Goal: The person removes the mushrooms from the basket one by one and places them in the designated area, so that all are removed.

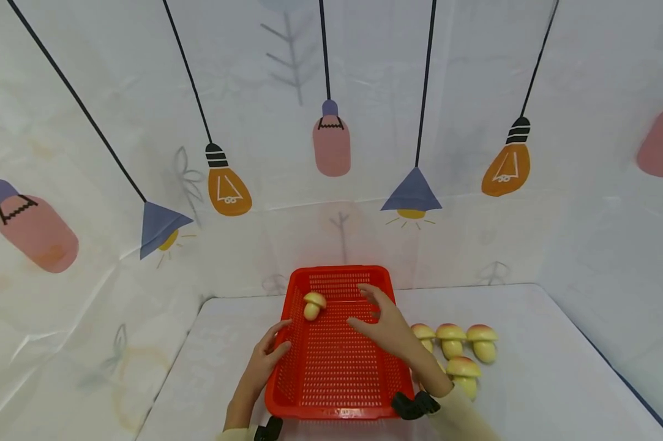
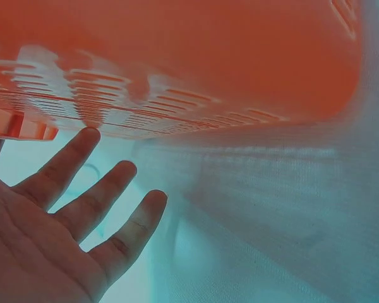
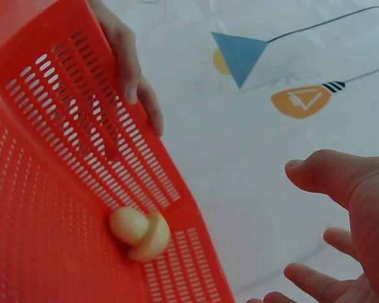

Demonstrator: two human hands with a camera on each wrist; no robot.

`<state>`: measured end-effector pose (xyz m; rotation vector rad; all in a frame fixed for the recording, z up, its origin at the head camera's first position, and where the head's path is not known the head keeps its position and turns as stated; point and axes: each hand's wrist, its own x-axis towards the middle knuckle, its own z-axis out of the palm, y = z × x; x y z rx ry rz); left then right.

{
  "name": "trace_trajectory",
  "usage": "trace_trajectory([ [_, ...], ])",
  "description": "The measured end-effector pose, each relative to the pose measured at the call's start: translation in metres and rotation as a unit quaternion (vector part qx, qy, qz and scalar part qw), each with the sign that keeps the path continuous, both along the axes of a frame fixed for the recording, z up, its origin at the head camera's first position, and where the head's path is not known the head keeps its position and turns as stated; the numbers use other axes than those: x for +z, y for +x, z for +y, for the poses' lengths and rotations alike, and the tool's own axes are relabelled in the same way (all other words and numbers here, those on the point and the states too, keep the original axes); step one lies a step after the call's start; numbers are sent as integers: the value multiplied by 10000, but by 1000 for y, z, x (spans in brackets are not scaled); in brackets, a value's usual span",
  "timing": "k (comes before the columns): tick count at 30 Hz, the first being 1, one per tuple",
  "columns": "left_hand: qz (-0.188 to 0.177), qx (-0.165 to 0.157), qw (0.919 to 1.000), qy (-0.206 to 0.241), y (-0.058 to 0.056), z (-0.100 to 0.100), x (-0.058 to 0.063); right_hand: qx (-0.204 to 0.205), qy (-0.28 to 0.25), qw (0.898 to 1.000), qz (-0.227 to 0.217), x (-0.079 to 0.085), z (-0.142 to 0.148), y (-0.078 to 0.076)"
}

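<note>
A red plastic basket [image 1: 337,380] with slotted walls stands on the table in the head view. My left hand [image 1: 265,358] holds its left rim, with thumb and index finger at the edge. In the left wrist view, the other fingers [image 2: 88,202] stretch along the outer wall. One yellow mushroom [image 1: 313,306] with a rounded cap lies inside near the left wall; the right wrist view shows this mushroom [image 3: 142,232] in a corner. Over the basket's right part hovers my right hand [image 1: 386,324], thumb and fingers spread apart, nothing between them.
Several more yellow mushrooms [image 1: 463,373] with reddish caps sit on the white table [image 1: 551,367] right of the basket, some partly hidden by the right forearm. Behind the table hangs a white sheet [image 1: 463,245] printed with lamps. Each wrist wears a black strap [image 1: 415,405].
</note>
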<state>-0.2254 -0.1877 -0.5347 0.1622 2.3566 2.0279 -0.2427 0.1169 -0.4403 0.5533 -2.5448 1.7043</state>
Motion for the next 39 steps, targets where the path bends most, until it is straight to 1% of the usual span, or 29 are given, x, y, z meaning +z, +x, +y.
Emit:
trace_trajectory([
  [8, -41, -87, 9999, 38, -1, 1, 1, -5, -146, 9996, -252, -3, -28, -13],
  [10, -57, -69, 9999, 72, 0, 1, 1, -14, -180, 9994, -304, -5, -33, -16],
  [13, -50, -19, 10000, 60, -1, 1, 0, -18, -130, 9995, -271, -10, -40, -19],
  [15, -52, 20, 10000, 59, -2, 0, 0, -46, -123, 9993, -342, -12, -44, -20],
  [20, 17, 6, 9999, -120, -3, 1, 2, -179, -113, 9984, -521, -17, -51, -24],
  [23, 76, 40, 9998, -202, -3, 1, 1, -200, -34, 9986, -494, -20, -56, -28],
  [28, 50, 60, 10000, -39, -1, 0, 1, -137, 154, 9988, -436, -25, -63, -34],
  [31, 28, -3, 10000, 13, 0, -1, 0, -101, 220, 9984, -506, -31, -65, -38],
  [36, -52, -135, 9999, 50, -1, 0, -1, -181, 249, 9977, -606, -41, -67, -49],
  [39, -132, -141, 9997, 126, -1, -1, -1, -226, 358, 9971, -625, -46, -68, -56],
])
